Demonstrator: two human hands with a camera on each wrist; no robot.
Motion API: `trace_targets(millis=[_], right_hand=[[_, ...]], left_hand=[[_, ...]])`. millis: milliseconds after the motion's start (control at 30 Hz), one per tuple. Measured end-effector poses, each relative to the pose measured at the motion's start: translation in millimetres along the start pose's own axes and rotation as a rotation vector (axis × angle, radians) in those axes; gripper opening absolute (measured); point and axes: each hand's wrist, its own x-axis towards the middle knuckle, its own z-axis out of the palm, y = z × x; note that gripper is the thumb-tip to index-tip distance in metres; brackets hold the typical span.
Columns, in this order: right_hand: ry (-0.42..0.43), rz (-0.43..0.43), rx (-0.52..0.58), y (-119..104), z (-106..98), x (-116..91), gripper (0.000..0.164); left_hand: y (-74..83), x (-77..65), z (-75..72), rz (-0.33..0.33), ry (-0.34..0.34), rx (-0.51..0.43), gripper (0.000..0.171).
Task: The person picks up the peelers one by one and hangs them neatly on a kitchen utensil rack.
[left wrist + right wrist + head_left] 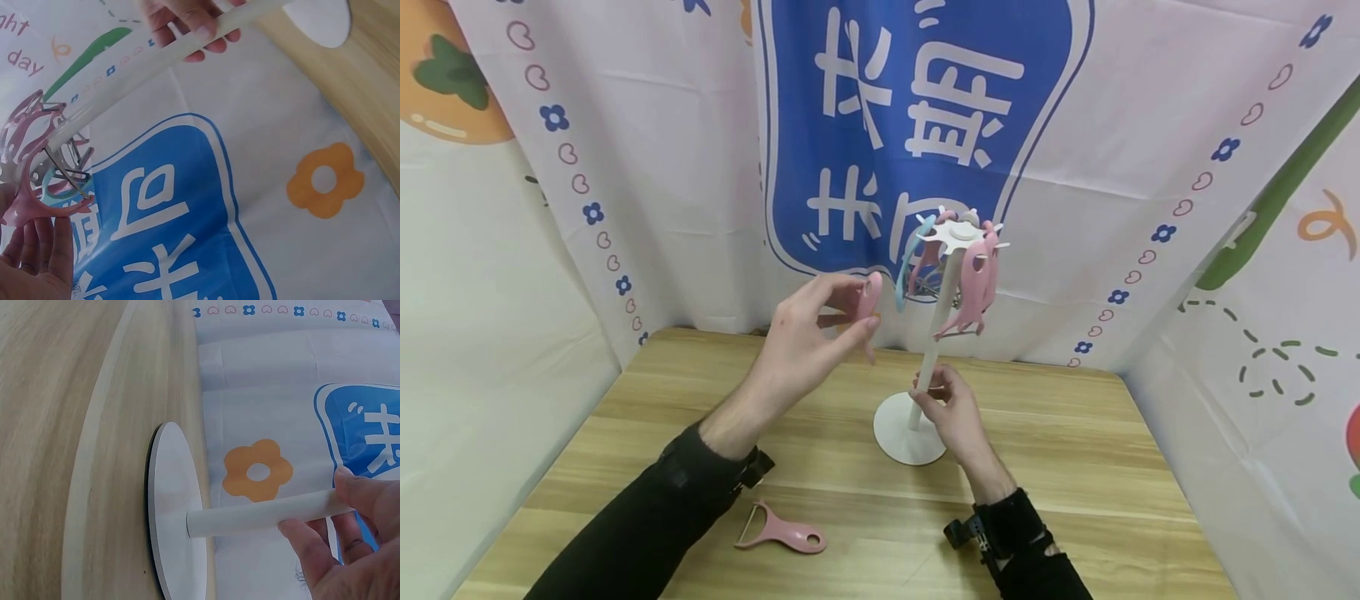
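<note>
My left hand [801,333] pinches a pink Y-shaped peeler [31,203] by its handle, just left of the top of a white rotating stand [957,236]. Pink peelers [977,283] and a light blue one [910,262] hang from the slots round the stand's top. My right hand [951,408] grips the white pole [250,515] low down, a little above the round base [898,433]. In the left wrist view the held peeler's blade faces the pole, overlapping the hanging peelers there.
Another pink peeler [786,531] lies on the wooden table [1067,492], near the left forearm. Behind the table hangs a white cloth [700,167] with a blue printed sign, and printed cloth walls stand on both sides.
</note>
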Motion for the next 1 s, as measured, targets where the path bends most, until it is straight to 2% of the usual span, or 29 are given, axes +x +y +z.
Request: trace_targets(millis=[200,433,700,1000], right_hand=[[-0.012,-0.02,0.005,0.1,-1.1,-0.1,0.028],[-0.015,-0.032,0.006,0.4,-1.8,0.5,0.023],[0.0,-0.047,0.006,0.4,-1.2,0.3,0.02],[-0.022,-0.045,-0.002,4.3,-2.4,2.2,0.022]], left_hand=[[7.5,11.1,2.9,0.01,0.048,-0.011,0.047],[17.7,25.2,5.7,0.013,0.107,-0.044,0.048],[24.1,37.2,9.0,0.015,0.11,-0.06,0.051],[26.4,48.7,13.7,0.031,0.099,-0.063,0.052]])
